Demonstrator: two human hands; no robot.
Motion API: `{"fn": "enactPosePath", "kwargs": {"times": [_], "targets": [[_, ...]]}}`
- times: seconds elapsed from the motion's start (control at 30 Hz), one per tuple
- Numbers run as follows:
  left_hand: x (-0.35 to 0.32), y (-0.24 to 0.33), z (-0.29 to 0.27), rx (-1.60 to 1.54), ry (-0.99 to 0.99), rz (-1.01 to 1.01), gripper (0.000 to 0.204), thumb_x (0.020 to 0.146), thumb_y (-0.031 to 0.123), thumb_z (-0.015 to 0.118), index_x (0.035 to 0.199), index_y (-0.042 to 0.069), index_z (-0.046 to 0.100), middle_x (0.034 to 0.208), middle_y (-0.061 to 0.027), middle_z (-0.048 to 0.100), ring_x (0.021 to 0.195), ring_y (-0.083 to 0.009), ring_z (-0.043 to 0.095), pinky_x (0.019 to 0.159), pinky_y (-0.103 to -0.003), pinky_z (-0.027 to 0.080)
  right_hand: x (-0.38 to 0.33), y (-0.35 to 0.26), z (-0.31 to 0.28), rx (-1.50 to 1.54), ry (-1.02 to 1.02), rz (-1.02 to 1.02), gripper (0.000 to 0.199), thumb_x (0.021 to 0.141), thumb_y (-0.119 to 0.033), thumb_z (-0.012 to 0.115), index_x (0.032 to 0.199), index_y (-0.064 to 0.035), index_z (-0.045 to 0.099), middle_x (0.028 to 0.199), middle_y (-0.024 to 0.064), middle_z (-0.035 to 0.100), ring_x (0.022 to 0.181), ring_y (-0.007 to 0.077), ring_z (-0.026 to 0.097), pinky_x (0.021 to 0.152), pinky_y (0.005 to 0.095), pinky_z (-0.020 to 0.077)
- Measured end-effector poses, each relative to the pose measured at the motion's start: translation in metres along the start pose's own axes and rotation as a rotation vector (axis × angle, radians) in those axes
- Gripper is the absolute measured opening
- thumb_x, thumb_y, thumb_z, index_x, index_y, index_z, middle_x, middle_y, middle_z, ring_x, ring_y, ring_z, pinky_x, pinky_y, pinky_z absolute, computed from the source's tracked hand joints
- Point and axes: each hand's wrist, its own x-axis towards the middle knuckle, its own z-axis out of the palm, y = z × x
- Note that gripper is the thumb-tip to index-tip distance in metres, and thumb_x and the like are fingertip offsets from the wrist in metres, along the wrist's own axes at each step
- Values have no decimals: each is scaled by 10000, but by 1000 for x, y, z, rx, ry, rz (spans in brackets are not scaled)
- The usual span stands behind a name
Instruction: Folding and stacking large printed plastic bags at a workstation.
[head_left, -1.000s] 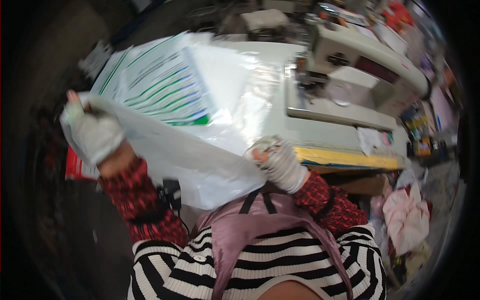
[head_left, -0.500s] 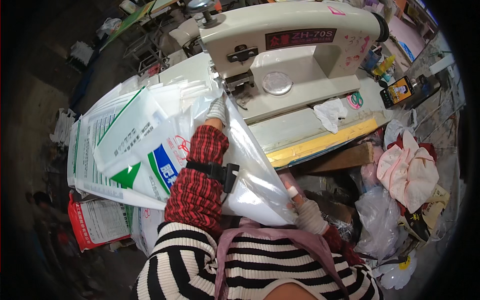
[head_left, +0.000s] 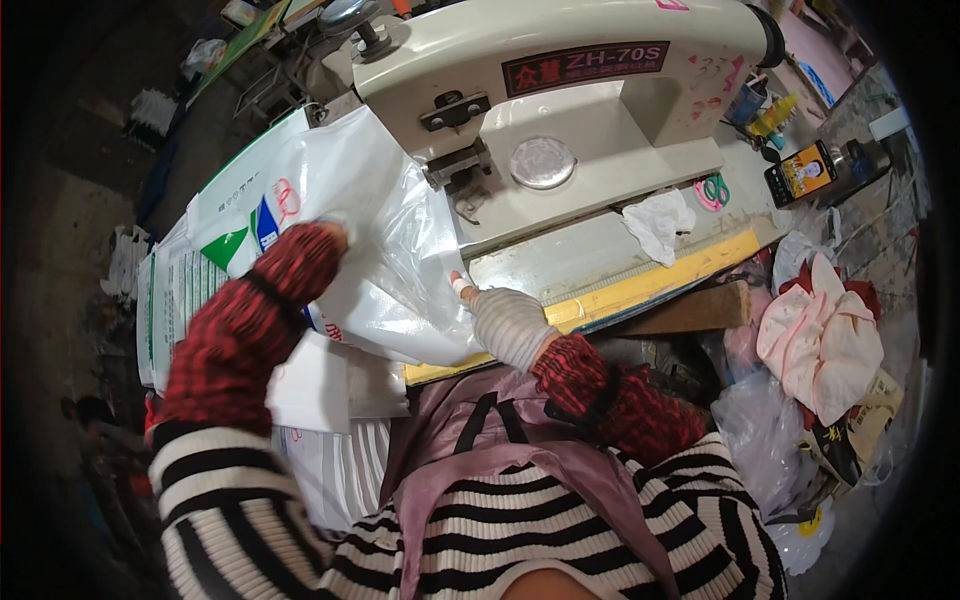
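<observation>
A white plastic woven bag [head_left: 385, 260], printed in blue, green and red, lies partly lifted in front of the sewing machine [head_left: 560, 60]. My right hand [head_left: 510, 325], in a grey striped glove with a taped fingertip, pinches the bag's right edge. My left hand [head_left: 338, 234] is over the bag's printed side, blurred by motion; its fingers are hidden. The bag's upper part reaches beside the machine's needle head [head_left: 460, 170]. Underneath and to the left are more white printed bags [head_left: 165, 300] in a stack.
A yellow strip [head_left: 660, 275] edges the machine table. On the table are a white cloth [head_left: 658, 225], scissors [head_left: 713, 190] and a phone [head_left: 802, 175] showing a lit screen. Clear plastic [head_left: 755, 440] and a pink cloth [head_left: 820, 335] are piled to the right.
My left hand has moved down and left from beside the needle head. My right hand has moved up and left, carrying the bag's edge. The bag has shifted left, above the stack.
</observation>
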Motion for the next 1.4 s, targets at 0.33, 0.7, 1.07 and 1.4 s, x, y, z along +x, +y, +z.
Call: {"fn": "enactPosePath", "kwargs": {"times": [0.33,0.7,1.07,1.4], "targets": [[-178,-33,39,407,-316,182,465,786,248,587,1205,47,559,1025,-225,619,937,-344,599,833,-389,468,-7,10,2,74,180,-82,903,696,-22,658,1462,-106,187,785,199,645,729,358,630,659,437,509],[-262,112,100,635,-181,469,388,803,97,579,1190,102,562,852,-177,616,762,-316,626,743,-392,502,34,20,-20,487,77,-122,893,743,-144,662,1476,-121,153,1019,276,610,892,396,605,815,398,498],[-276,177,108,113,-711,425,524,777,396,711,1101,5,577,955,-209,622,887,-308,608,812,-366,459,29,31,26,445,408,-249,620,827,-70,463,1420,-49,283,1231,270,513,1063,378,554,917,404,442],[-251,157,80,118,-615,1335,276,626,143,584,873,68,681,754,-120,619,762,-284,621,742,-401,471,47,30,31,383,197,-299,507,897,-140,436,1372,4,330,987,141,666,844,358,634,868,418,459]]}}
